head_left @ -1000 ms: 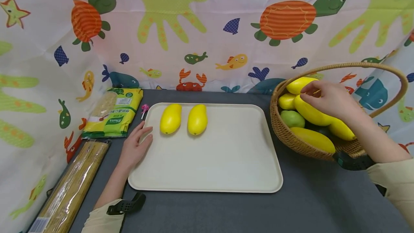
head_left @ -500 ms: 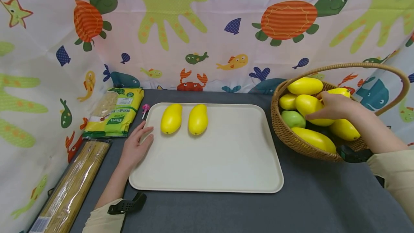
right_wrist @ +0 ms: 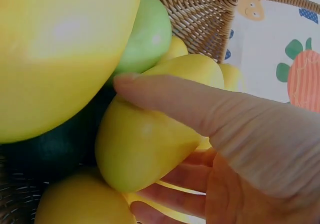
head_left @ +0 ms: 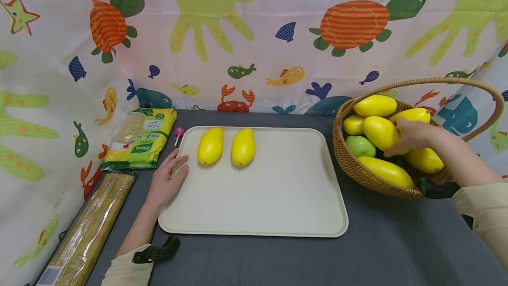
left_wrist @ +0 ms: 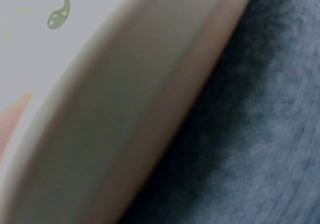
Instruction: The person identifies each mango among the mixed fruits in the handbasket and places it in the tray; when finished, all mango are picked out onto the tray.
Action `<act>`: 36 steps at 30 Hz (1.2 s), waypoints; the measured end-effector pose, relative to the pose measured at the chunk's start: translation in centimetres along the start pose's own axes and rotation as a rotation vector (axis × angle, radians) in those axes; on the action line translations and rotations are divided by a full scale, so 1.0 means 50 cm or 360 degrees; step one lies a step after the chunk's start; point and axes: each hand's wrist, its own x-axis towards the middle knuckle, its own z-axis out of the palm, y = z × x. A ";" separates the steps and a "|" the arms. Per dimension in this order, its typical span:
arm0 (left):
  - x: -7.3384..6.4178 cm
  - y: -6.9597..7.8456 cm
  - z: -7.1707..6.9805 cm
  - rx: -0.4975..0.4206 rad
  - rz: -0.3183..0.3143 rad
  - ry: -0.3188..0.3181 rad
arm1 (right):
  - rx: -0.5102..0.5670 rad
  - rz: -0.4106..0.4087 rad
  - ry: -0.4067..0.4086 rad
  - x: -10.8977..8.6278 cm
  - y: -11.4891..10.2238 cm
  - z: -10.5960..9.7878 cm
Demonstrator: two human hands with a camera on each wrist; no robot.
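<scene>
My right hand is inside the wicker basket, holding a yellow mango. In the right wrist view the thumb lies along one side of that mango and the fingers curl round the other. Around it sit several more yellow mangoes, a green round fruit and a dark green rounded thing, partly hidden. My left hand rests with extended fingers on the left rim of the cream tray. Two yellow mangoes, left and right, lie on the tray's upper left.
Left of the tray are a yellow-green food packet, a long clear pack of noodle-like sticks and a small pink-headed pick. The basket's handle arches above the fruit. A patterned cloth hangs behind the dark table.
My right hand has come down from above the basket onto a mango, its fingers now round it. The left hand stays on the tray rim.
</scene>
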 end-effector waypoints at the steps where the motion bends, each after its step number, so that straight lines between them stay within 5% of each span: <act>1: 0.000 0.000 0.000 0.0001 0.0001 0.0002 | -0.0004 0.0010 -0.0003 0.000 0.000 0.000; 17: -0.001 0.000 0.004 0.0006 -0.0021 0.0003 | 0.0008 -0.0007 0.0236 -0.041 -0.004 -0.008; 25: -0.001 0.003 0.002 0.0013 -0.0026 -0.0003 | 0.0007 0.0063 0.0589 -0.071 -0.020 0.005; 30: 0.000 0.003 0.002 0.0017 -0.0013 -0.0002 | 0.0182 0.0148 0.0783 -0.096 -0.038 0.022; 36: 0.002 0.002 0.002 0.0020 -0.0022 0.0006 | 0.0503 0.0095 0.0940 -0.126 -0.075 0.037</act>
